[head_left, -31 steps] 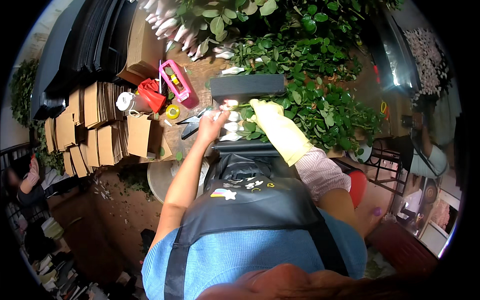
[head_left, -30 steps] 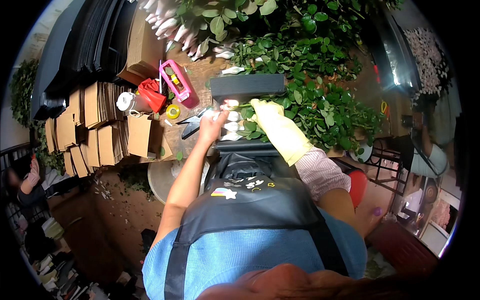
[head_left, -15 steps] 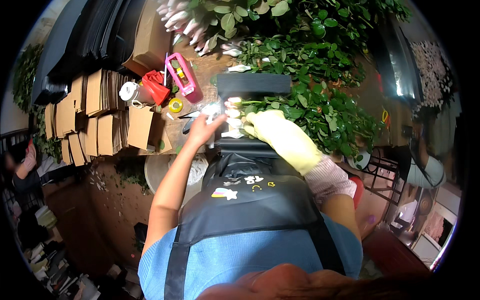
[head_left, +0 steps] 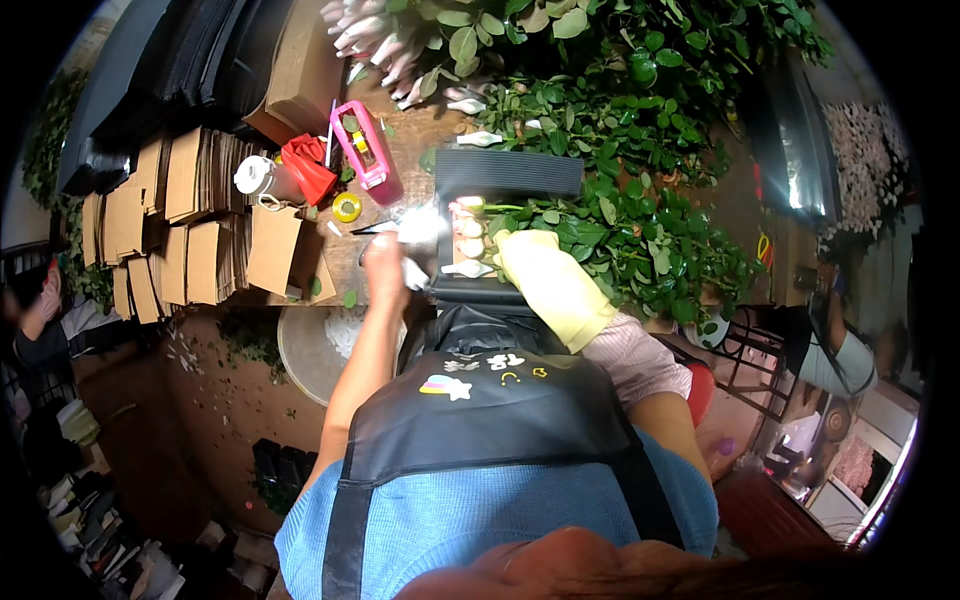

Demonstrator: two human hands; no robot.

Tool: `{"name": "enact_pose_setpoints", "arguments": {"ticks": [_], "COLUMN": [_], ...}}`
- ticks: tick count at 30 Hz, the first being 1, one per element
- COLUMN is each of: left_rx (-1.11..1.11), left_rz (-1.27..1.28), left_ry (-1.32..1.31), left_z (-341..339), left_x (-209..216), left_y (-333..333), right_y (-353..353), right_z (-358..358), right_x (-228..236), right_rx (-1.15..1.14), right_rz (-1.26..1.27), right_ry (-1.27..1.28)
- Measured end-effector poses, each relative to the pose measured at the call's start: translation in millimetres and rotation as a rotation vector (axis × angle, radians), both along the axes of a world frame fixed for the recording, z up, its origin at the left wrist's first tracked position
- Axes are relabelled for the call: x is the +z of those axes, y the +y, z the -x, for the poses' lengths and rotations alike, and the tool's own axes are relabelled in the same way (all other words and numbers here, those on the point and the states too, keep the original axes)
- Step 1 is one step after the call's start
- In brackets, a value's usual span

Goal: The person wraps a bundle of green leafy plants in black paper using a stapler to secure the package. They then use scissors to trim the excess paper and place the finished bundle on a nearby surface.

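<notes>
Cream rose buds lie in a short column on a black corrugated sheet, their leafy stems running off to the right. My right hand, in a yellow glove, rests over the stems just right of the buds; its fingers are hidden. Below the buds lies one bud in a white sleeve. My bare left hand is closed at the table edge, left of the sheet. A white piece shows beside its fingers, but what it grips is mostly hidden. Scissors lie partly behind it.
Left on the table stand a pink tape dispenser, a yellow tape roll, a white-lidded cup and cardboard stacks. Leafy roses pile up at the back. Below the edge sits a round bin.
My left hand has drawn back from the buds, left and toward me, and its fingers have closed. My gloved right hand has shifted slightly toward me, uncovering more of the nearby leaves.
</notes>
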State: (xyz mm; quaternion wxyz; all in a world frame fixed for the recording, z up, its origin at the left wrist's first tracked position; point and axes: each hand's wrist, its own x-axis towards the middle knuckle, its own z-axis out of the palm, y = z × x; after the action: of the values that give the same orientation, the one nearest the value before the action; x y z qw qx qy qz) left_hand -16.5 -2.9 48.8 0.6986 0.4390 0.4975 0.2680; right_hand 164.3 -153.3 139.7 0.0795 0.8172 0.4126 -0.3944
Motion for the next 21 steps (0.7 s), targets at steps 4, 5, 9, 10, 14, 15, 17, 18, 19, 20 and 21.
{"name": "enact_pose_setpoints", "arguments": {"ticks": [4,5,9,10,14,15,17,18,19,20,21], "left_rx": [-0.42,-0.661,-1.061,-1.18,-1.118,-1.034,-0.857,-0.766,-0.699,-0.577,-0.452], "left_rz": [-0.409,-0.301,-0.457,-0.395,-0.141,-0.055,0.085,0.154,0.223,0.251,0.278], "left_ry": [-0.092,0.24,0.378,0.367,0.169,0.144,0.081,0.048,0.009,-0.011,-0.031], "left_z": [43,45,3,-4,-5,-4,0,3,8,12,17], "left_x": [0,26,41,35,34,33,26,24,23,21,18], "left_y": [25,26,11,15,13,6,-8,-12,-16,-20,-25], "right_y": [-15,-15,-10,-5,4,4,10,14,17,21,25], "right_z": [4,2,0,-1,0,1,7,9,11,11,11], "right_x": [48,51,42,36,24,23,17,14,16,19,25], "right_rx": [0.1,0.124,0.249,0.306,0.353,0.339,0.346,0.352,0.376,0.373,0.373], "right_rz": [-0.208,-0.286,-0.332,-0.283,-0.047,-0.032,0.023,0.05,0.036,0.082,0.129], "right_ry": [-0.104,-0.025,0.111,0.106,0.07,0.049,0.005,-0.018,0.005,0.037,0.068]}}
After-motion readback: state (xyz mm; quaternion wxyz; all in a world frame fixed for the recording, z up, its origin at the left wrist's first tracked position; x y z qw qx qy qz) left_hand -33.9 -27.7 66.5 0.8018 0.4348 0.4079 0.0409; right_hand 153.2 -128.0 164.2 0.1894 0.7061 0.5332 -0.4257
